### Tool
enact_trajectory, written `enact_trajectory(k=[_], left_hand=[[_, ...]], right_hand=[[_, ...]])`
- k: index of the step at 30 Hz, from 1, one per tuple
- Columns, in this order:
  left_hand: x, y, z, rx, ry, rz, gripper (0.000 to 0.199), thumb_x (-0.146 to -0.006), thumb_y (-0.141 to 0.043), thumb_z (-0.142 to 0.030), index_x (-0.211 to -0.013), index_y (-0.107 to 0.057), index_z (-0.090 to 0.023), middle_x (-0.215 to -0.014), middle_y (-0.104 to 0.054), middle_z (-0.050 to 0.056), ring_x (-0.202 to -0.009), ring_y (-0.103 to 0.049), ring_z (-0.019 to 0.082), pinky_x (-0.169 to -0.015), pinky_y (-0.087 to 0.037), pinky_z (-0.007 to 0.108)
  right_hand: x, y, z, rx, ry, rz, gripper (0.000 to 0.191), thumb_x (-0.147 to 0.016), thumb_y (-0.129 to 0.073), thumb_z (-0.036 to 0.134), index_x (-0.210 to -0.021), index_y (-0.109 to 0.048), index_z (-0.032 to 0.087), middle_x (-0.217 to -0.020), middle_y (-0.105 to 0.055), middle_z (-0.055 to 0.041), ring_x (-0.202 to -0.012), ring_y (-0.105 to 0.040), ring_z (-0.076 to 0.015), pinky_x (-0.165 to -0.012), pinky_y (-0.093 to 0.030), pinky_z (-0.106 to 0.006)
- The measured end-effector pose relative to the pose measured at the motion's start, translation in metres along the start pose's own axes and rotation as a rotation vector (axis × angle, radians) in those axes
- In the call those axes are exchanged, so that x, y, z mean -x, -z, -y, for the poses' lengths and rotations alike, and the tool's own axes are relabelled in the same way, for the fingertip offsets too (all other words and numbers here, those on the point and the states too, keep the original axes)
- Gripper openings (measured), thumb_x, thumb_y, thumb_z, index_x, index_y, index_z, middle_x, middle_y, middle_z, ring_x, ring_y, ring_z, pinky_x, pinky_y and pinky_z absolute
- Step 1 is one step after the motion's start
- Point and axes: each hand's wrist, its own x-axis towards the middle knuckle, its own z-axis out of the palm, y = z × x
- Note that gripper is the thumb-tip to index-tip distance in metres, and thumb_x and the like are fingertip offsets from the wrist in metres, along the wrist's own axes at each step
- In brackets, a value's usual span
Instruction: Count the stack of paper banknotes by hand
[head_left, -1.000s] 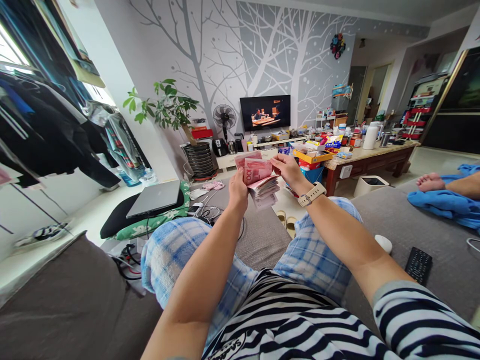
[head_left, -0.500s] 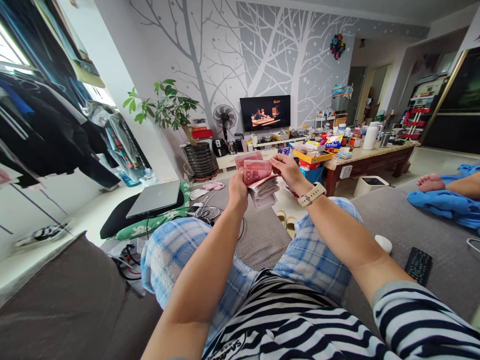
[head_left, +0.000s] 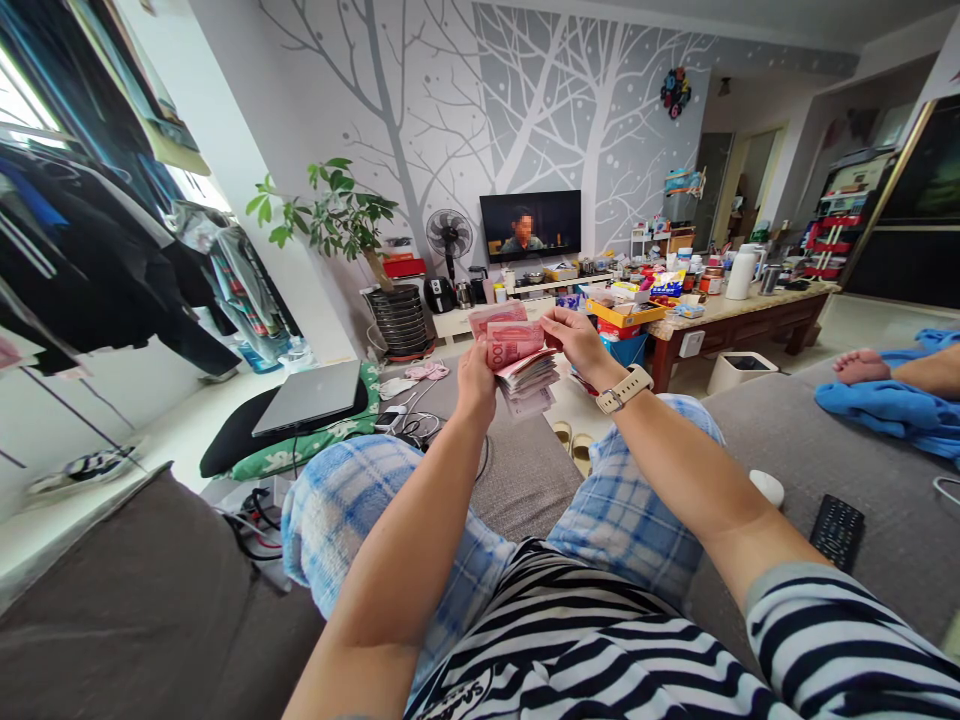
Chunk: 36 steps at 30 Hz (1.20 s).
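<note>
Changed picture on television (head_left: pixel 562 220); left hand (head_left: pixel 475 378) and right hand (head_left: pixel 579 345), fingers closed on banknotes (head_left: pixel 525 368), before cabinet (head_left: pixel 452 323).

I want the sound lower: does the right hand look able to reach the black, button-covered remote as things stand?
Probably yes, if the right hand lets go of the pink paper banknotes; nothing covers the remote on the grey fabric couch.

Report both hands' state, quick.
Left hand: closed, gripping the folded wad of banknotes.
Right hand: fingers closed on the right edge of the top note.
</note>
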Motion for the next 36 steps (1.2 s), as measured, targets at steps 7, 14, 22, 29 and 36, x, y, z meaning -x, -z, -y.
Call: enact_trajectory(k=[7, 14, 22, 29, 36], left_hand=[[0.0, -0.002, 0.003, 0.136, 0.089, -0.044, 0.017, -0.068, -0.061, -0.033, -0.069, -0.06, -0.016, -0.068, -0.063, 0.0, -0.068, -0.06, 0.014, -0.072, -0.048, 0.029], [0.002, -0.004, 0.001, 0.11, 0.138, 0.043, 0.018, -0.065, -0.064, -0.03, -0.077, -0.063, -0.016, -0.072, -0.067, 0.003, -0.07, -0.064, 0.018, -0.075, -0.049, 0.034], [0.0, -0.002, 0.004, 0.073, 0.126, 0.068, 0.017, -0.061, -0.067, -0.026, -0.074, -0.062, -0.015, -0.068, -0.066, 0.001, -0.064, -0.063, 0.016, -0.068, -0.049, 0.03], [-0.001, -0.002, 0.004, 0.088, 0.087, -0.025, 0.027, -0.068, -0.062, -0.041, -0.072, -0.062, -0.015, -0.07, -0.066, 0.002, -0.066, -0.063, 0.015, -0.066, -0.049, 0.028], [-0.004, 0.002, 0.008, 0.047, 0.078, -0.049, 0.028, -0.069, -0.061, -0.042, -0.072, -0.063, -0.015, -0.07, -0.066, 0.002, -0.067, -0.062, 0.015, -0.064, -0.048, 0.026]], right_hand=[[0.001, 0.0, 0.002, 0.007, -0.016, 0.039, 0.024, -0.08, -0.054, 0.036, -0.067, -0.053, 0.016, -0.052, -0.056, 0.0001, -0.045, -0.041, -0.0066, -0.047, -0.029, -0.02], [-0.003, 0.003, -0.006, 0.079, -0.021, -0.092, 0.028, -0.072, -0.063, 0.042, -0.068, -0.053, 0.016, -0.055, -0.054, 0.0015, -0.049, -0.041, -0.007, -0.047, -0.03, -0.021], [-0.004, 0.005, -0.008, 0.165, -0.027, -0.114, 0.025, -0.075, -0.06, 0.038, -0.064, -0.052, 0.016, -0.053, -0.046, 0.0034, -0.049, -0.038, -0.0072, -0.048, -0.029, -0.022], [-0.003, 0.005, -0.007, 0.125, -0.016, -0.086, 0.025, -0.074, -0.059, 0.038, -0.064, -0.052, 0.016, -0.055, -0.046, 0.0032, -0.05, -0.038, -0.007, -0.047, -0.028, -0.021], [-0.001, 0.002, -0.003, 0.079, -0.008, -0.053, 0.026, -0.075, -0.059, 0.039, -0.064, -0.051, 0.017, -0.056, -0.045, 0.0033, -0.049, -0.038, -0.0065, -0.047, -0.029, -0.021]])
